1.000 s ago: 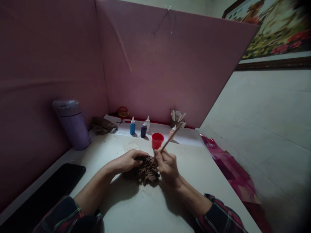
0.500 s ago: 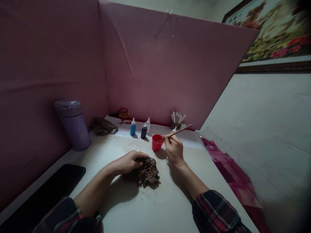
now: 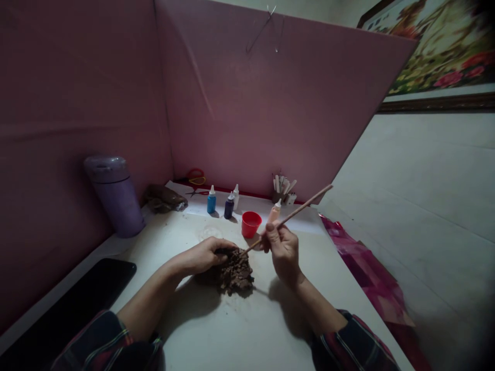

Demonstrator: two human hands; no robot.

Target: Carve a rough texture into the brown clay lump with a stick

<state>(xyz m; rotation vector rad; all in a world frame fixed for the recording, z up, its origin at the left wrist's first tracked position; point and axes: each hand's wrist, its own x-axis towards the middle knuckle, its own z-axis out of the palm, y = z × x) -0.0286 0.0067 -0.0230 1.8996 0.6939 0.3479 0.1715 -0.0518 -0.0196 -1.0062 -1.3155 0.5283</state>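
Note:
My left hand (image 3: 203, 256) is curled round the left side of a rough, crumbly lump of brown clay (image 3: 237, 278) on the white table. Between the thumb and fingers of my right hand (image 3: 286, 252) is a thin wooden stick (image 3: 307, 204), slanting down to the left. Its lower tip is at the top of the clay; whether it presses in I cannot tell. Just behind stands a red plastic cup (image 3: 251, 225), its contents not visible. A peach-coloured squeeze bottle (image 3: 274, 212) is partly hidden behind my right hand.
Blue (image 3: 211, 201), dark purple (image 3: 229, 207) and white bottles stand at the back. Beyond them are scissors (image 3: 197, 192) and a holder of tools (image 3: 283, 188). A purple tumbler (image 3: 116, 198), a brown wrapped packet (image 3: 164, 199) and a dark flat object (image 3: 77, 309) line the left. Pink boards enclose the table.
My right hand has brought the stick from the red cup toward me, its lower tip now at the clay. My left hand has stayed on the lump.

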